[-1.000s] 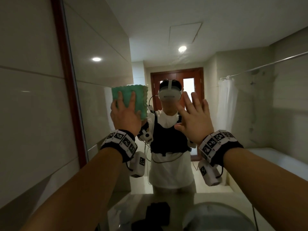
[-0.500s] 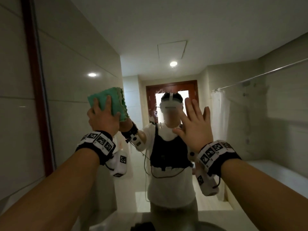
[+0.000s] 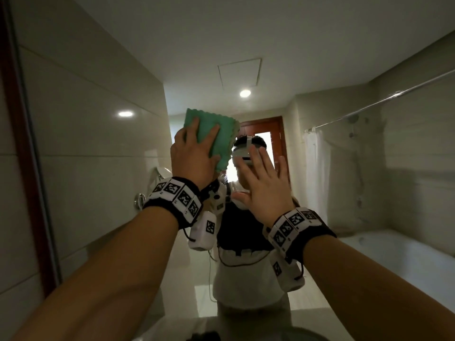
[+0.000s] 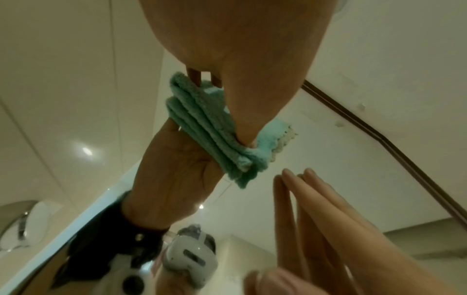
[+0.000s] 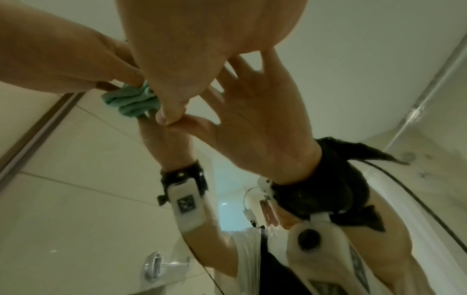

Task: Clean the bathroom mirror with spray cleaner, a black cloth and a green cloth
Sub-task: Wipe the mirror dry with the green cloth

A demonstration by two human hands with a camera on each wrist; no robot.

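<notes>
My left hand presses a folded green cloth flat against the mirror, high up, with its fingers spread over the cloth. In the left wrist view the cloth sits between my hand and its reflection. My right hand lies open on the glass just right of and below the cloth, holding nothing. In the right wrist view its thumb tip meets its reflection beside the cloth. A dark sliver at the bottom edge may be the black cloth. The spray cleaner is out of view.
The mirror's dark red frame runs down the far left, with tiled wall beyond it. The glass reflects a person, a door, a shower curtain and a bathtub. A chrome wall fitting shows in the reflection at left.
My left hand swept the green cloth to the left, then back right and upward, close to the right hand. The head view tilted up, so the counter dropped out of sight. The right hand stayed on the glass.
</notes>
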